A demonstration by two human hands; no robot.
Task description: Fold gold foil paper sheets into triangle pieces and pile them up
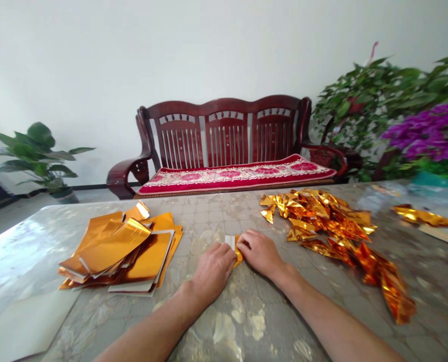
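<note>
My left hand (212, 271) and my right hand (259, 254) meet at the middle of the table, with their fingers pressed on a small folded piece of gold foil paper (237, 250). Its white backing shows at the top edge, and my fingers hide much of it. To the left of my left hand lies a loose stack of gold foil sheets (122, 251) with white backs. A heap of crumpled gold foil strips (318, 216) lies just beyond my right hand and runs toward the right.
The hands work on a marble-patterned table top (216, 211). A white sheet (24, 327) lies at its near left, and a gold strip (423, 216) and clear plastic (382, 197) at the far right. Beyond the table stand a dark wooden bench (224, 130) and potted plants (35, 156).
</note>
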